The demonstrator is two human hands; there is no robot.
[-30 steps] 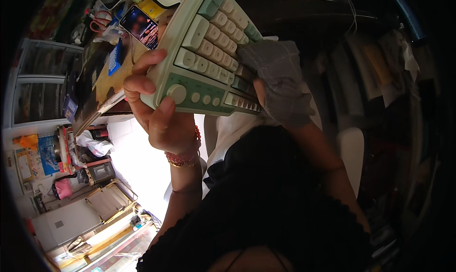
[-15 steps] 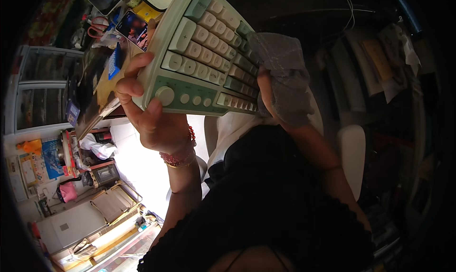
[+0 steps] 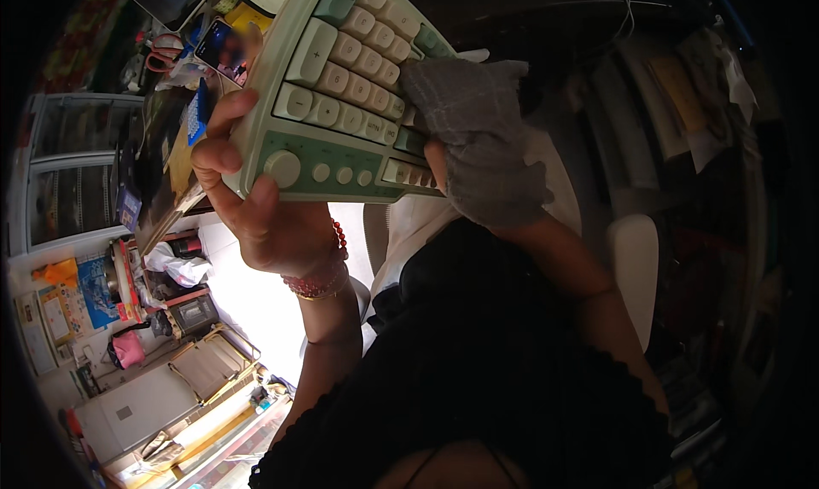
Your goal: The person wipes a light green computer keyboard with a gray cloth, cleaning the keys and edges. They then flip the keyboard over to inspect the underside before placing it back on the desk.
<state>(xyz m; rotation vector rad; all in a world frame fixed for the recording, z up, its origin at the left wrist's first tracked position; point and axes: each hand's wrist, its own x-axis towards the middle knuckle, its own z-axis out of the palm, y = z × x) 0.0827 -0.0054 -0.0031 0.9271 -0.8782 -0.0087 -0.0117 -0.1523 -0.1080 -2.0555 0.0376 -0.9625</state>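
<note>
A green and cream keyboard is held up and tilted in front of me, its key side toward me and its number keys at the left. My left hand grips its left end, thumb beside the round knob and fingers bent around the edge. Over the middle keys lies a thin grey cloth, pressed there by my right hand. The cloth hides most of that hand's fingers; the thumb shows at its lower left. The far part of the keyboard is covered by cloth and hand.
Behind the keyboard, a wooden desk carries a lit phone, red-handled scissors and a blue item. A white chair armrest stands at my right. Shelves and a pink bag are at lower left.
The cloth and my right hand have moved left across the keys, toward the number block. The keyboard and my left hand have shifted slightly left.
</note>
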